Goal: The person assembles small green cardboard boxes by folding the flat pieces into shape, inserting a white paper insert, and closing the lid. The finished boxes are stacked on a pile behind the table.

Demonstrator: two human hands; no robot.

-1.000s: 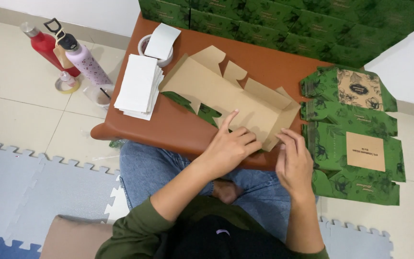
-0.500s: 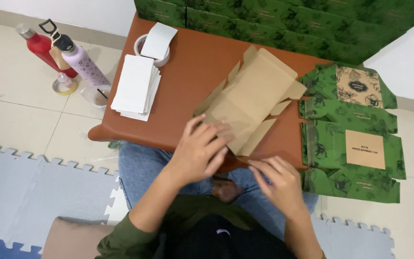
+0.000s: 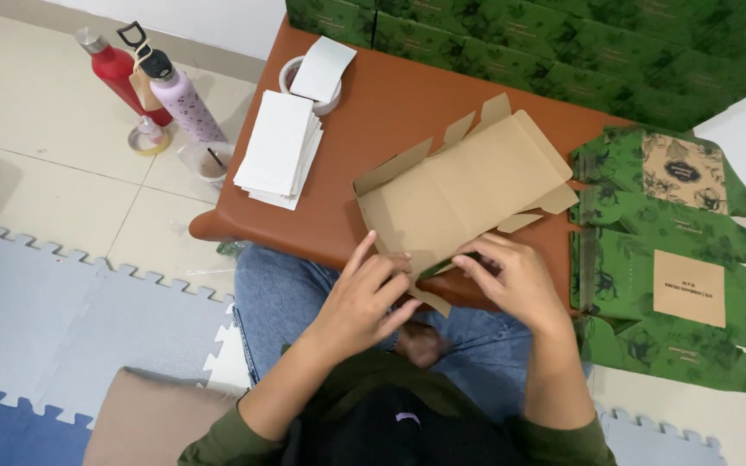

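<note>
on the brown bench [image 3: 373, 112] lies a flat cardboard box [image 3: 459, 194]; the left hand [image 3: 364, 298] and right hand [image 3: 515, 280] both pinch its near edge, beside white cards [image 3: 278, 147].

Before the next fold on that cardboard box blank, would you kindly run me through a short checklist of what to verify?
1. Both hands on the blank: ok. The left hand and right hand grip the near edge of the cardboard box blank.
2. Blank supported: ok. Most of it lies on the brown table; the near edge overhangs.
3. Flaps free: ok. The far flaps stand clear of the green boxes.
4. Room to turn: ok. The stack of white cards lies apart from it.
5. Flat green blanks within reach: ok, beside the right hand.
6. Near tab seated: cannot tell, fingers cover it.
</note>
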